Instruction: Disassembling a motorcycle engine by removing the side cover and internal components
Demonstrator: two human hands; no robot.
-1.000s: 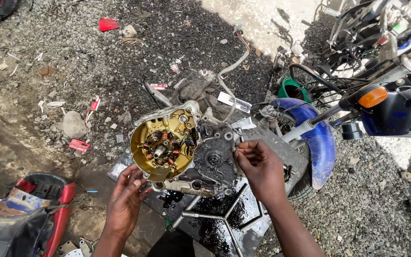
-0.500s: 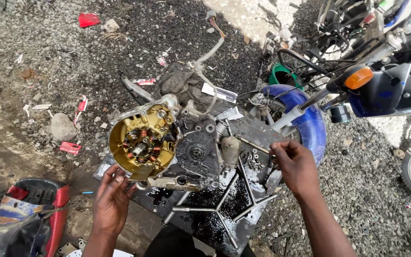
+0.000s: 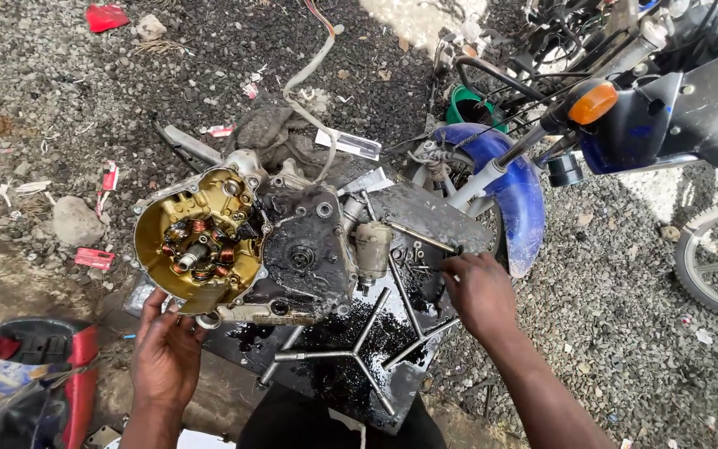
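Left hand (image 3: 166,353) is up against the lower edge of the motorcycle engine (image 3: 255,245), fingers spread open on the casing under the gold stator housing (image 3: 197,245) (copper coils showing inside), and the engine sits on an oily black sheet (image 3: 425,218) over gravel; right hand (image 3: 477,293) has its fingertips pinched among small bolts (image 3: 415,268) beside a Y-shaped socket wrench (image 3: 351,353), with a blue mudguard (image 3: 519,195) just beyond

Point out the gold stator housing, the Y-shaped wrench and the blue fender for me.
gold stator housing (image 3: 197,245): head view, on the copper coils at its centre.
Y-shaped wrench (image 3: 352,352): head view, on the hub where its arms meet.
blue fender (image 3: 519,204): head view, on its curved side.
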